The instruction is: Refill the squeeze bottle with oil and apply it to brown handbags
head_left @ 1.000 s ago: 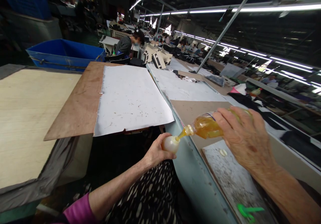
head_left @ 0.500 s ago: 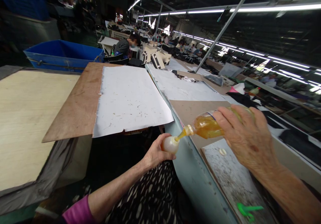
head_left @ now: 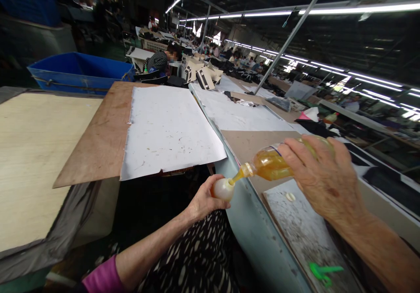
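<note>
My left hand is wrapped round a small white squeeze bottle, its open mouth tipped toward the right. In my right hand is a clear plastic bottle of yellow liquid, tilted with its neck down to the left. Its yellow tip meets the mouth of the white bottle. Below my right hand, a green nozzle cap lies on a stained grey board. A small whitish ring rests on the same board.
A white-covered panel lies to the left on a brown board. Behind stands a blue bin. A pale green table edge runs beside my lap. Another person sits further back, near cut beige pieces.
The view has shifted very slightly. Both hands keep their hold, and the two bottles stay mouth to mouth in nearly the same pose.
</note>
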Motion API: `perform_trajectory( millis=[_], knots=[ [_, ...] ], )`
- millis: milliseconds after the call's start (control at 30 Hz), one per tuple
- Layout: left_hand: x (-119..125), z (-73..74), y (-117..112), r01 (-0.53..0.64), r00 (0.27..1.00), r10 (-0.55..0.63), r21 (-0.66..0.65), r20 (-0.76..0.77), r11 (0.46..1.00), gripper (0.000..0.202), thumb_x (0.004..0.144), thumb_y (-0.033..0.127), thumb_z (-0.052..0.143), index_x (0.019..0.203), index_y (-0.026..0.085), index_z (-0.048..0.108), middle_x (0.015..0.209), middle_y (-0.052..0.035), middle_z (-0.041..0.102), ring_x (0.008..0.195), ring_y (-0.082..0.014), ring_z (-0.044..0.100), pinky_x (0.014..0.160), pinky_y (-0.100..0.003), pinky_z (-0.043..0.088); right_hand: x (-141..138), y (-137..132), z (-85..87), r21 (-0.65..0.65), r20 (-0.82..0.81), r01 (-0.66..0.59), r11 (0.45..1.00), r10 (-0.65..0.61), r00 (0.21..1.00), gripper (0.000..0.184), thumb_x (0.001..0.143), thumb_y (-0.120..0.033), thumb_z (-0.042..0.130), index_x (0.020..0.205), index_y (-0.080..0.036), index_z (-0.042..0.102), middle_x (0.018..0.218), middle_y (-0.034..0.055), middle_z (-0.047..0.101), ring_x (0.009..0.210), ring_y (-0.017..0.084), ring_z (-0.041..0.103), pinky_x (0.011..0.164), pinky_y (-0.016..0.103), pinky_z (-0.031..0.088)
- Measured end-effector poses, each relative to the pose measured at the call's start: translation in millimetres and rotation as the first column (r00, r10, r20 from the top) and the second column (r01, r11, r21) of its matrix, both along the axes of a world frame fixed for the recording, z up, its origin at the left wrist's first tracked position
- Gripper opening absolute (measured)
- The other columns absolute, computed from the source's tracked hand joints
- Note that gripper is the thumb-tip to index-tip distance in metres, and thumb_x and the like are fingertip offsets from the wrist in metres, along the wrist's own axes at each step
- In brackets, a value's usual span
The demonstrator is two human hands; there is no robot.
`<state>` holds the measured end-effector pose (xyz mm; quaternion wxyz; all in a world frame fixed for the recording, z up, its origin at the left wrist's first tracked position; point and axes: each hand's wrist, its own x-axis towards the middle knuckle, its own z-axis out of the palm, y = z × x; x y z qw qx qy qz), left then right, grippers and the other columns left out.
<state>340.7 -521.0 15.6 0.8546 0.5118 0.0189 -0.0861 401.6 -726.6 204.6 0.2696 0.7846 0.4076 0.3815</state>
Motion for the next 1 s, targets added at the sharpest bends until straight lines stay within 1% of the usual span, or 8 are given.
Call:
perform_trajectory(
  millis=[167, 333, 533, 633, 733, 867, 1000],
  knots=[
    [0, -0.7, -1, 0.010, 1.000, -0.010, -0.002, 0.005, 1.000, 0.075, 0.049, 0.011, 0.082, 0.117, 0.019, 0.049, 0.101, -0.0048, 0.056, 0.089, -0.0187, 0.054, 0.078, -0.033, 0.046, -1, 1, 1.9, -0.014, -0.004, 0.011, 1.000, -0.011, 1.000, 0.035, 0.084, -0.004, 0.054, 0.118, -0.012, 0.053, 0.121, 0.0126, 0.060, 0.114, 0.038, 0.049, 0.096, 0.058, 0.036],
    [1, 0.4, -1, 0.007, 1.000, -0.007, 0.001, 0.002, 1.000, 0.076, 0.048, 0.012, 0.082, 0.116, 0.019, 0.050, 0.100, -0.0044, 0.056, 0.088, -0.0190, 0.055, 0.078, -0.033, 0.047, 0, 0, 4.3, -0.022, -0.007, 0.005, 1.000, -0.005, 1.000, 0.033, 0.085, -0.006, 0.053, 0.118, -0.012, 0.054, 0.122, 0.0120, 0.060, 0.115, 0.038, 0.048, 0.096, 0.059, 0.036],
    [2, -4.2, -2, -0.009, 1.000, 0.009, 0.021, 0.019, 1.000, 0.076, 0.046, 0.015, 0.084, 0.115, 0.020, 0.052, 0.101, -0.0046, 0.057, 0.089, -0.0206, 0.055, 0.079, -0.035, 0.047, -2, -1, 6.0, -0.015, -0.038, 0.016, 1.000, -0.016, 0.999, 0.032, 0.086, -0.007, 0.051, 0.118, -0.012, 0.054, 0.124, 0.0133, 0.058, 0.116, 0.039, 0.046, 0.096, 0.060, 0.035],
    [2, -5.0, -2, -0.008, 1.000, 0.008, 0.016, 0.025, 1.000, 0.075, 0.047, 0.015, 0.084, 0.115, 0.020, 0.052, 0.102, -0.0049, 0.057, 0.090, -0.0207, 0.055, 0.079, -0.035, 0.047, -2, 0, 6.0, -0.014, -0.026, 0.006, 1.000, -0.006, 1.000, 0.030, 0.088, -0.009, 0.050, 0.118, -0.011, 0.055, 0.122, 0.0135, 0.059, 0.116, 0.038, 0.047, 0.095, 0.060, 0.036],
    [2, -2.9, -2, -0.005, 1.000, 0.005, 0.004, 0.019, 1.000, 0.076, 0.047, 0.013, 0.083, 0.115, 0.019, 0.051, 0.101, -0.0047, 0.057, 0.089, -0.0199, 0.055, 0.078, -0.034, 0.047, -1, 0, 5.9, -0.014, -0.014, 0.002, 1.000, -0.002, 1.000, 0.028, 0.090, -0.010, 0.049, 0.118, -0.012, 0.055, 0.123, 0.0132, 0.059, 0.116, 0.038, 0.047, 0.095, 0.059, 0.036],
    [1, -1.0, -2, -0.002, 1.000, 0.002, -0.015, 0.009, 1.000, 0.076, 0.047, 0.012, 0.082, 0.115, 0.019, 0.051, 0.099, -0.0042, 0.057, 0.086, -0.0188, 0.055, 0.077, -0.033, 0.047, -1, 1, 7.4, -0.027, 0.006, 0.006, 1.000, -0.006, 1.000, 0.029, 0.090, -0.008, 0.049, 0.118, -0.012, 0.055, 0.123, 0.0126, 0.059, 0.117, 0.036, 0.047, 0.096, 0.058, 0.036],
    [1, -3.4, -2, -0.001, 1.000, 0.001, -0.002, 0.004, 1.000, 0.076, 0.047, 0.012, 0.082, 0.116, 0.019, 0.051, 0.099, -0.0040, 0.057, 0.089, -0.0203, 0.056, 0.079, -0.034, 0.047, -3, 3, 10.2, -0.037, 0.017, -0.007, 0.999, 0.007, 1.000, 0.030, 0.089, -0.007, 0.049, 0.118, -0.011, 0.054, 0.122, 0.0128, 0.060, 0.115, 0.037, 0.048, 0.095, 0.058, 0.036]
  ],
)
